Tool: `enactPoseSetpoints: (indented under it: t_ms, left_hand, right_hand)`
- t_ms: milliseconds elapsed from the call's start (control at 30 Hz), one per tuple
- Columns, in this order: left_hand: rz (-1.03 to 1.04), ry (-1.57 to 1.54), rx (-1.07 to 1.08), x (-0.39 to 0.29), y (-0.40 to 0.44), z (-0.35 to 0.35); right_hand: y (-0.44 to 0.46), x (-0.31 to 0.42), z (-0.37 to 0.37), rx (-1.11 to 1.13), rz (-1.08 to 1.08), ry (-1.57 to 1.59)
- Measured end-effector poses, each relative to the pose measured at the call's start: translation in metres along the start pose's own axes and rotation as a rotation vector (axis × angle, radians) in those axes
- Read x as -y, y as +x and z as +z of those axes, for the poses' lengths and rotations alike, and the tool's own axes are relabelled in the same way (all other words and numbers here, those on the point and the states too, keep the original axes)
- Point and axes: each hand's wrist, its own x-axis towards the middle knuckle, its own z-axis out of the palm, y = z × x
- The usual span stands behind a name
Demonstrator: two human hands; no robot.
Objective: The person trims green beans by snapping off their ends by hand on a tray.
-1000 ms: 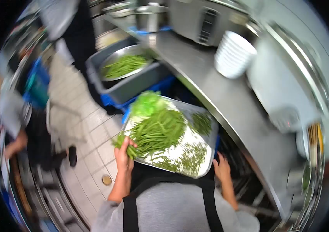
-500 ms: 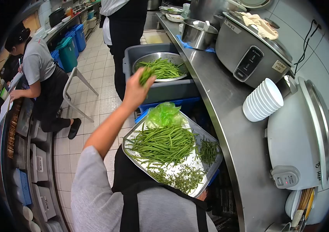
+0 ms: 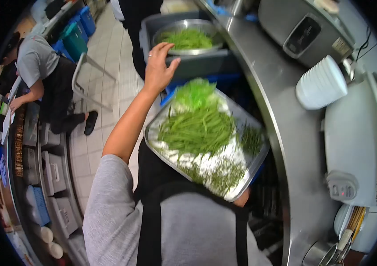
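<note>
Commercial kitchen by the look: steel counter (image 3: 292, 137), bulky grey cooker (image 3: 281, 17), bulky white cooker (image 3: 357, 146), white bowls (image 3: 321, 83) stacked, tray (image 3: 243, 116) of green beans (image 3: 197, 131), tiled floor (image 3: 116, 48).

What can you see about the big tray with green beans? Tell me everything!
The tray is four-sided, with rounded corners, a raised rim and grey, metal-looking walls; its floor looks bright white in places. It sits slantwise beside the counter. It holds long green beans, a green plastic-looking bag, a darker clump and scattered short bits. The right hand shows partly at its near corner; its underside is hidden.
</note>
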Motion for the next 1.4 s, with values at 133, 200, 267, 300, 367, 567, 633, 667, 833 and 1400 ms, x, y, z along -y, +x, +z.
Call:
enactPoseSetpoints:
  t_ms: [133,200,267,300,367,567,633,667,833,1400]
  left_hand:
    - [-0.095,-0.097,0.134,-0.025,-0.096,-0.041]
    - [-0.18,-0.092,0.2,-0.027,-0.138,-0.06]
    - [-0.3,-0.11,0.267,-0.032,-0.173,-0.073]
    - [-0.382,-0.127,0.304,-0.037,-0.188,-0.078]
    - [-0.459,-0.149,0.371,-0.044,-0.21,-0.083]
    - [-0.363,-0.102,0.595,-0.067,-0.222,-0.079]
    - [-0.325,-0.076,0.681,-0.068,-0.223,-0.077]
    - [-0.307,-0.063,0.724,-0.068,-0.223,-0.076]
    - [-0.208,-0.184,0.896,-0.08,-0.221,-0.067]
    - [-0.233,-0.097,0.803,-0.051,-0.2,-0.066]
  right_hand:
    - [0.022,-0.01,-0.032,-0.346,-0.026,0.249]
    - [0.033,0.025,-0.08,-0.489,0.009,0.683]
    - [0.038,0.07,-0.124,-0.468,-0.064,0.41]
    - [0.04,0.093,-0.14,-0.454,-0.102,0.274]
    - [0.042,0.151,-0.153,-0.303,-0.13,0.418]
    - [0.052,0.256,-0.105,0.094,-0.727,0.204]
    - [0.049,0.276,-0.085,0.155,-0.782,0.075]
    - [0.047,0.284,-0.077,0.17,-0.779,0.017]
    - [0.049,0.289,-0.054,0.217,-0.747,-0.086]
    - [0.051,0.252,-0.074,0.082,-0.647,-0.036]
